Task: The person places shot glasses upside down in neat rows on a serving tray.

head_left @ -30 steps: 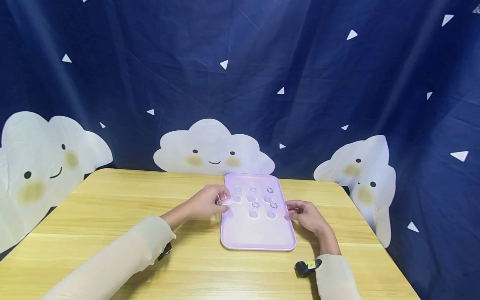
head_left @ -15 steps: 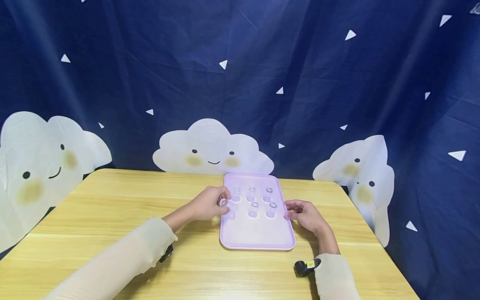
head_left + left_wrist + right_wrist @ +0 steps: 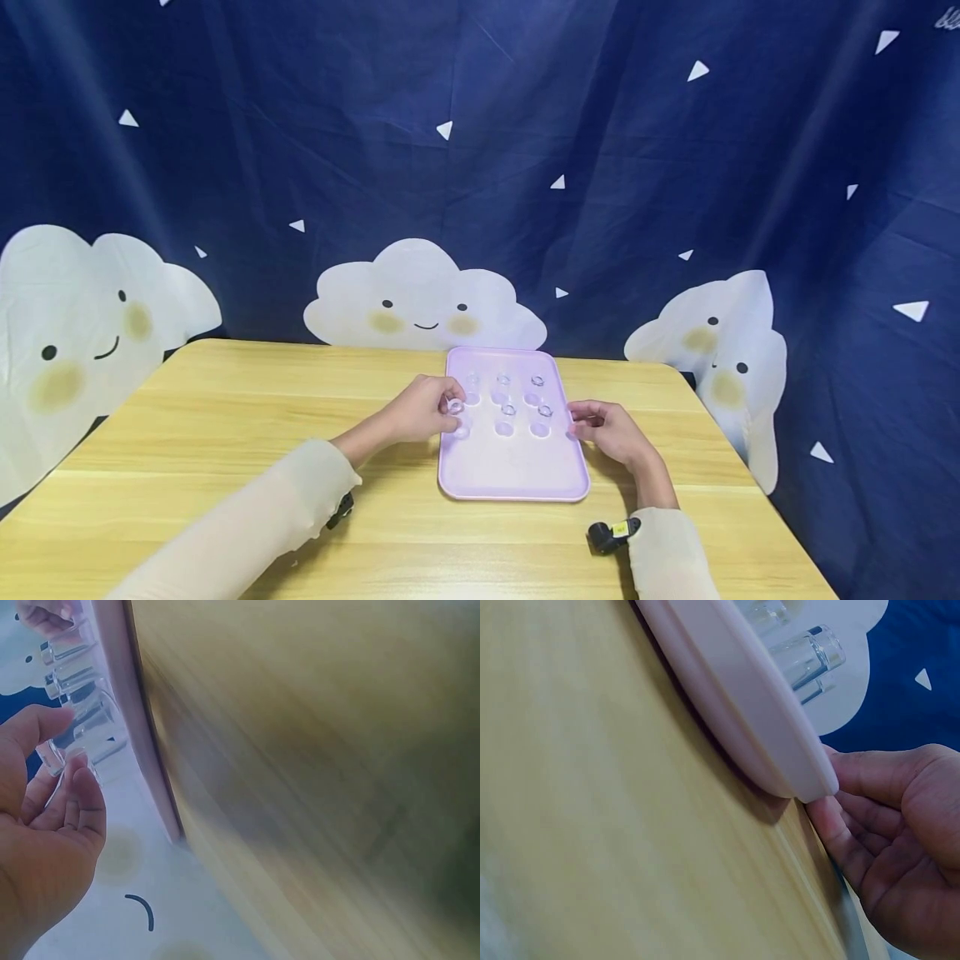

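My left hand [image 3: 423, 408] pinches the narrow neck of a small clear bottle [image 3: 462, 429] over the left side of the pale purple tray [image 3: 517, 479]. In the left wrist view the bottle [image 3: 101, 739] has a wider body below its neck; whether its base touches the tray I cannot tell. At the tray's right edge, my right hand [image 3: 613, 432] grips the rim between thumb and fingers. The right wrist view has this hand [image 3: 900, 832] at the rim's end. Several like bottles [image 3: 504, 427] stand upright on the tray in two rows.
The tray lies on a wooden table [image 3: 360, 533] near its far edge. Behind hangs a dark blue cloth [image 3: 375, 167] with clouds and white triangles. A black camera [image 3: 609, 536] is worn on my right wrist, another [image 3: 340, 510] on my left.
The bottle in my left hand has turned from lying sideways to upright and come to the near row's left end. My right hand stays at the tray's edge.
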`<state>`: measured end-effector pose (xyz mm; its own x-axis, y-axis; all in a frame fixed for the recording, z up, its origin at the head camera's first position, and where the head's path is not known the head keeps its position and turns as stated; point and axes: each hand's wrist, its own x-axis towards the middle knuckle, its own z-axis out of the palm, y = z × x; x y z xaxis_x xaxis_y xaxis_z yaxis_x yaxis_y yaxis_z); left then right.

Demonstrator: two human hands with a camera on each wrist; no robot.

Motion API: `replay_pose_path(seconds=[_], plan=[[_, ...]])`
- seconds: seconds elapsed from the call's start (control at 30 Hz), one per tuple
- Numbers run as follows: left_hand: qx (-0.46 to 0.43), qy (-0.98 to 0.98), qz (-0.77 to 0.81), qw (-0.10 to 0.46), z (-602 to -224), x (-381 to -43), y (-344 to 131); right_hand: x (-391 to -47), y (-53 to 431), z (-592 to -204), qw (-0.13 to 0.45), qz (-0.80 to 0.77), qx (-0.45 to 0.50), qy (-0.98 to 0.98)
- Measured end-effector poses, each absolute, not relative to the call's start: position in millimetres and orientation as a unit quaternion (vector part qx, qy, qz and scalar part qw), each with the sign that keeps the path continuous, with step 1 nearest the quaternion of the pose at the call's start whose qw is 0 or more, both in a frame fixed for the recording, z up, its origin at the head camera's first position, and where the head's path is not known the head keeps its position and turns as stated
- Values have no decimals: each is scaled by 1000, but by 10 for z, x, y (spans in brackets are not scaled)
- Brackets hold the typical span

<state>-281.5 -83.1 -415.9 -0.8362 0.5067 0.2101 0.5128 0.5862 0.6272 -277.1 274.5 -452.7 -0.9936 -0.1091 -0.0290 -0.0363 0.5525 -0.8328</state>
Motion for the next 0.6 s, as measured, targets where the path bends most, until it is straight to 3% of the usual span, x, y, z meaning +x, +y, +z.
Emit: replay_pose_path(seconds=[0.6], plan=[[-271, -889, -370, -4, -4174, -2828, -677, -2757, 2728, -4511, 36, -465, -39, 883]])
